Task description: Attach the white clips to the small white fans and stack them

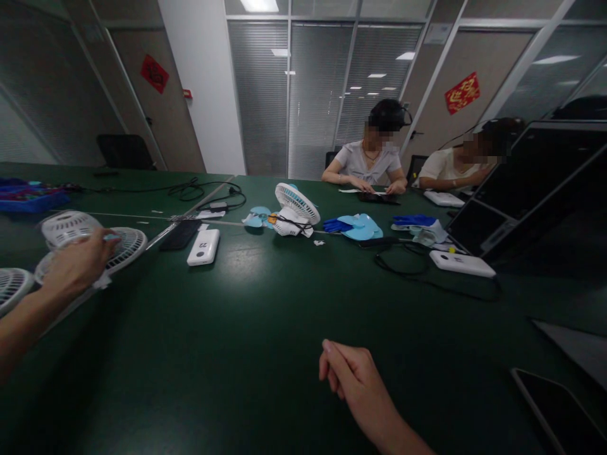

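Observation:
At the far left, my left hand (pixel 78 262) is closed on a white fan (pixel 128 249), with its fingertips at the middle of the round grille. A small light-blue bit shows by the fingertips. Behind the hand stands a white slotted fan base (pixel 69 226), and the palm hides how the two meet. Another white round grille (pixel 13 285) lies at the left edge of view. Low over the dark green table (pixel 227 354), my right hand (pixel 353 382) is loosely closed with thumb against forefinger. Nothing shows in it.
A white power bank (pixel 203 246) and a white fan (pixel 296 212) lie mid-table. Light-blue pieces (pixel 363 226), cables (pixel 403 272) and another power bank (pixel 462 263) are to the right. A large black case (pixel 535 189) stands right, near a phone (pixel 559 404). Two people sit opposite.

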Motion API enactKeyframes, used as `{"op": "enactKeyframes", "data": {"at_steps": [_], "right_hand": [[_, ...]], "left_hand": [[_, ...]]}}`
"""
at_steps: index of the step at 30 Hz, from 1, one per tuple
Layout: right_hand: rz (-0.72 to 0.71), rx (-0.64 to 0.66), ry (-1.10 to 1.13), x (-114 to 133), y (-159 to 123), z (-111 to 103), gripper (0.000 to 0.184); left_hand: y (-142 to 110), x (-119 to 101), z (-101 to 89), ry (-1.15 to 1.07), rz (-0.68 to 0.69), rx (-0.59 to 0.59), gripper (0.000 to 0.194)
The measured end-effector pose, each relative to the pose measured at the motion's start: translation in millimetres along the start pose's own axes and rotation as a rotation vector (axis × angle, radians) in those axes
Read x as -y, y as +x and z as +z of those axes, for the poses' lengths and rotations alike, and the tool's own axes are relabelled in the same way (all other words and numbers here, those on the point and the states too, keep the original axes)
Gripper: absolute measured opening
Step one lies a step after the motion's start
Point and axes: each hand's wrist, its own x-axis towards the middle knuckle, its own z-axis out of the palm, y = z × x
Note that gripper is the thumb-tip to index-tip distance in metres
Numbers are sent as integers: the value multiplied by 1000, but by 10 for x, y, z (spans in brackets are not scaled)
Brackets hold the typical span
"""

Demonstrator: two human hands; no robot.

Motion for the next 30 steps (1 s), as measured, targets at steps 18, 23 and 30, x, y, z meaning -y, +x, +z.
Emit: {"op": "enactKeyframes", "data": {"at_steps": [18,23,30], "right_hand": [[-8,-5,-17,73,-17,3,71],[-32,-20,-23,27,-11,11,68],[-162,-12,-35,22,-90,5,44]], "left_hand": [[-1064,-604,55,-99,67,-88,66],[-1571,-1085,175,-191,151,-179,52],[-2200,-2030,163,-510,722,-277,28]]}}
